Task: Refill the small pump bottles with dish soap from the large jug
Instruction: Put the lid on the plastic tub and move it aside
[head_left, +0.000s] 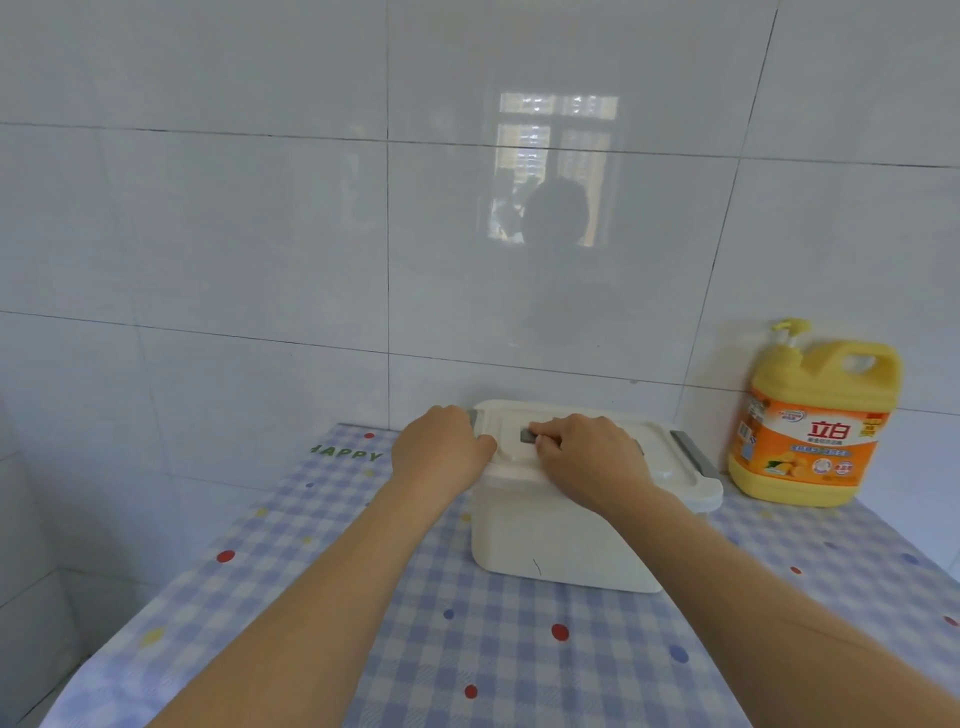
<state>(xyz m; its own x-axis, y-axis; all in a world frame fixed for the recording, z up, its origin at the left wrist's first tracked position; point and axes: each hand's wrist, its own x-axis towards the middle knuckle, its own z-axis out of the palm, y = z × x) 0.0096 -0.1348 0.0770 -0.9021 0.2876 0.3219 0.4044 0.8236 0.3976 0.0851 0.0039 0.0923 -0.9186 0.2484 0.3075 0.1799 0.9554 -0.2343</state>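
Note:
A large yellow dish soap jug (813, 421) with an orange label and a pump top stands at the back right of the table, against the tiled wall. A white lidded storage box (561, 540) sits in the middle of the table. My left hand (441, 449) curls over the lid's left edge by a grey latch. My right hand (587, 457) grips the grey handle on top of the lid. No small pump bottles are in view.
The table (467, 649) wears a blue checked cloth with coloured dots. White tiled walls (260, 234) close it in at the back and left. A grey latch (693, 452) sticks out on the box's right side, close to the jug.

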